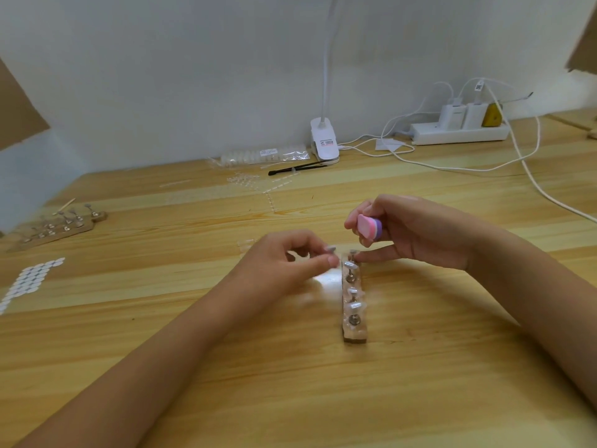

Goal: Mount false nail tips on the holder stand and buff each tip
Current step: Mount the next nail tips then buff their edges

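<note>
Nail-tip work on a wooden tabletop (pixel 323 399)

White sticker sheet (pixel 27 282) lies at the left edge, with a spare peg stand (pixel 61 226) beyond it. Near the middle, the left hand (pixel 287 258) has its grip closed to a pinch, thumb and forefinger holding a small pale nail tip (pixel 331 248) just beside the far end of the holder stand (pixel 353 307). That stand lies lengthwise, with tips on several pegs. The right hand (pixel 423 236) grips a pink-and-purple buffer block (pixel 370 227) above the stand's far end, one lower finger touching it. A power strip (pixel 458 132) sits far right.
</note>
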Tool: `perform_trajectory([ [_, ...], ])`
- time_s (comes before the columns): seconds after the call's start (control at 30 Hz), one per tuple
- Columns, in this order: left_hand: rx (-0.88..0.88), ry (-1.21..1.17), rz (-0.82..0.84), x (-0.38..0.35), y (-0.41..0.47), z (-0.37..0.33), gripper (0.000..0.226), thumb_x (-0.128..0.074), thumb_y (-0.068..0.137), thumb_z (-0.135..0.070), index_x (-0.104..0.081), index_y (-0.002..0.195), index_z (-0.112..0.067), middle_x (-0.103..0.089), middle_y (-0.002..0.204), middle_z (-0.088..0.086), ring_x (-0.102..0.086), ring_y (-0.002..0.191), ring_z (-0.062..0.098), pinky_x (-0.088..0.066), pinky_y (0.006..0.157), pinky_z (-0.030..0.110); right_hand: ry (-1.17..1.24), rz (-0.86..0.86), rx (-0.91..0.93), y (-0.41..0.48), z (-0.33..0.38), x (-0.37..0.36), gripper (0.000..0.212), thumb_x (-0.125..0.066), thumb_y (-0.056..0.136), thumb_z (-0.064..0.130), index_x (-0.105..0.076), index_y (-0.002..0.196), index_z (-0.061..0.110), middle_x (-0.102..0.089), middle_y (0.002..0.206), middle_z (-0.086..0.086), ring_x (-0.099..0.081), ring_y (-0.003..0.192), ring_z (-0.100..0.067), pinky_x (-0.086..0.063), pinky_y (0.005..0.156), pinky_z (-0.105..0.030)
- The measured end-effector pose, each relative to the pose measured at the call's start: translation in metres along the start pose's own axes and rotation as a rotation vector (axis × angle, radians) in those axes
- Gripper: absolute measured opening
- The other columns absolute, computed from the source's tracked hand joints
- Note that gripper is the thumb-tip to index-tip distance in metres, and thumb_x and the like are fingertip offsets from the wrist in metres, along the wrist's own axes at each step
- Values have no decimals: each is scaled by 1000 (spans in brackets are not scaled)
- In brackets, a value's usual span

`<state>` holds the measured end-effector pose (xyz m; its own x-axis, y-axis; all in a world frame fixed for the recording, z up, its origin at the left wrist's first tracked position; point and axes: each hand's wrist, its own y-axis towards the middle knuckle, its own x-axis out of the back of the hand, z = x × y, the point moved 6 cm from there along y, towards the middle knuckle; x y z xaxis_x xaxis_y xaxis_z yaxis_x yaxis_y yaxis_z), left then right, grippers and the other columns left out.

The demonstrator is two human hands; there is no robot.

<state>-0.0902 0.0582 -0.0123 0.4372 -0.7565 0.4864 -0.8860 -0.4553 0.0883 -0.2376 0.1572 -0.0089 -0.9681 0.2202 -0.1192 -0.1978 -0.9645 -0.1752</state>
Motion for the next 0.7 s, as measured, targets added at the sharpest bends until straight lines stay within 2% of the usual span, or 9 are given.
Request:
perform_trajectory([
  [0.1, -41, -201, -97, 10, 0, -4, 20, -73, 80, -32, -69, 91, -15, -76, 88, 2, -70, 81, 9, -53, 73, 18, -39, -75, 110, 2, 5, 3, 25, -53, 87, 22, -77, 87, 15, -60, 82, 0, -59, 76, -11, -58, 80, -33],
  [0.2, -76, -319, -99, 8, -1, -7, 25, -72, 77, -30, -66, 93, -12, -77, 88, 6, -72, 82, 12, -52, 74, 15, -22, -123, 220, 1, 14, 8, 26, -53, 85, 23, -79, 85, 22, -65, 76, 4, -62, 74, -8, -57, 75, -26],
  [0.33, -127, -327, -118, 5, -1, -9, 21, -73, 74, -31, -66, 90, -20, -74, 85, 5, -70, 83, 13, -54, 82, 19, -74, 3, 242, -2, 15, 2, 19, -63, 86, 25, -75, 100, 22, -70, 87, -2, -68, 84, -13, -56, 76, -26],
  [0.4, -162, -330, -122, 5, -2, -10, 17, -72, 76, -30, -68, 91, -22, -73, 83, 3, -69, 83, 13, -54, 83, 20, -66, 21, 253, -3, 15, -1, 23, -68, 86, 25, -71, 107, 18, -72, 92, -5, -70, 89, -16, -56, 77, -26],
  [0.53, -198, -311, -152, 8, -2, -9, 10, -71, 79, -30, -71, 88, -26, -72, 86, 3, -69, 85, 13, -54, 82, 22, -77, 40, 257, -6, 17, -7, 23, -67, 83, 21, -69, 105, 12, -73, 96, -7, -71, 91, -19, -57, 78, -26],
  [0.7, -241, -224, -157, 9, -2, -7, 8, -74, 87, -24, -70, 94, -26, -71, 91, -2, -68, 94, 18, -55, 91, 36, -75, 6, 284, -5, 16, -10, 24, -70, 81, 21, -71, 103, 12, -72, 99, -8, -71, 95, -21, -57, 78, -27],
])
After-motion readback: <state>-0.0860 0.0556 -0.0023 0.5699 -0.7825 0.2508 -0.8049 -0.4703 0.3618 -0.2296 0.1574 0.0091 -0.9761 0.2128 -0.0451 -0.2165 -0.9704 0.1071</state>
